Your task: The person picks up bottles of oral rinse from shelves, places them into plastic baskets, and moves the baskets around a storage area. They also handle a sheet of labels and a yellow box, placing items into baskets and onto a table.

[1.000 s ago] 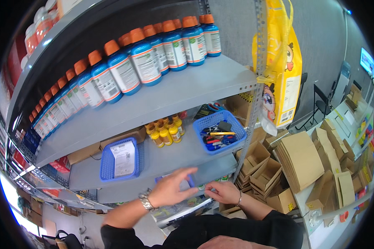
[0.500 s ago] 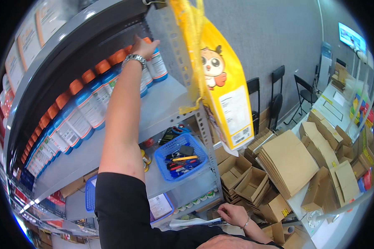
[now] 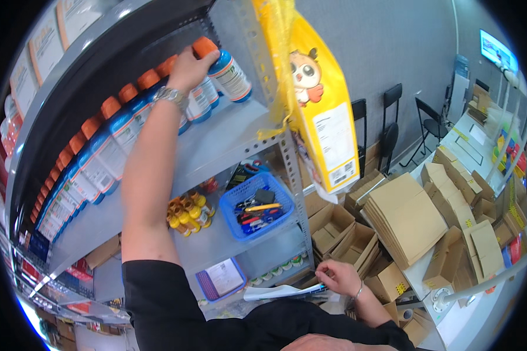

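My left hand (image 3: 188,69), with a metal watch at its wrist, reaches up to the shelf. Its fingers and thumb close round the orange cap of a blue bottle (image 3: 231,77) with a white label, which leans slightly at the right end of the row. Left of it stands a long line of similar blue bottles (image 3: 93,169) with orange caps, some partly behind my hand. My right hand (image 3: 339,277) hangs low at the right, its fingers curled. A white sheet (image 3: 281,292) lies just beside its fingertips; whether they grip anything is hidden.
A yellow bag (image 3: 328,105) with a cartoon bird hangs by the shelf post (image 3: 295,175). Below are a blue basket (image 3: 227,205) of tools, small yellow bottles (image 3: 188,214) and a purple tray (image 3: 205,286). Cardboard boxes (image 3: 404,213) crowd the right, with black chairs (image 3: 392,96) behind.
The end bottle has tilted and come nearer, with my left hand now round its cap. The view has shifted, uncovering the small yellow bottles. My right hand sits slightly higher.
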Available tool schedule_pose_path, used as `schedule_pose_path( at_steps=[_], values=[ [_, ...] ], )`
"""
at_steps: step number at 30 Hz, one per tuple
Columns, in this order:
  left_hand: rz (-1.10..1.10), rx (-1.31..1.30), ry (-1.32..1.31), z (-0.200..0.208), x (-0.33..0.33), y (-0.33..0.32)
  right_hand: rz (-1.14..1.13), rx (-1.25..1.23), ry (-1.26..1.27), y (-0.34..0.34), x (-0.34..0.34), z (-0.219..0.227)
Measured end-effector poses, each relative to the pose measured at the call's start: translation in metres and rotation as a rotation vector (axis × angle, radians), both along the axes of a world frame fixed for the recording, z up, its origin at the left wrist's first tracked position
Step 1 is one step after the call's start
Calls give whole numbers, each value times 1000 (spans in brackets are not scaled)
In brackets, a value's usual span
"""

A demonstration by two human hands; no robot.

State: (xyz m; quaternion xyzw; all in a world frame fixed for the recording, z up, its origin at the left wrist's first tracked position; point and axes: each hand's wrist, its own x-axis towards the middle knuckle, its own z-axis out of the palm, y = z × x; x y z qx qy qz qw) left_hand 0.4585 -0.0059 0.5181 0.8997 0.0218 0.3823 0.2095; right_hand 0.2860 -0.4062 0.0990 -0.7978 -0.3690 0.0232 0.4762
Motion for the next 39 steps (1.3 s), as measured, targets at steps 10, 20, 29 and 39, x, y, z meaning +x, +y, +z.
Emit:
schedule_pose_path(
  at_steps=[10, 20, 29, 39],
  values=[
    [-795, -1091, -437, -72, -330, -9, 755, 103, 126, 131, -7, 66],
    [-763, -1009, -861, -271, -563, 24, 1609, -81, 460, 295, -136, 126],
    [-578, -1113, -1005, -327, -660, 36, 1882, -355, 1012, 372, -253, 85],
    [-130, -1554, -635, -445, -719, 68, 1620, -501, 1086, 372, -314, 33]
  ],
)
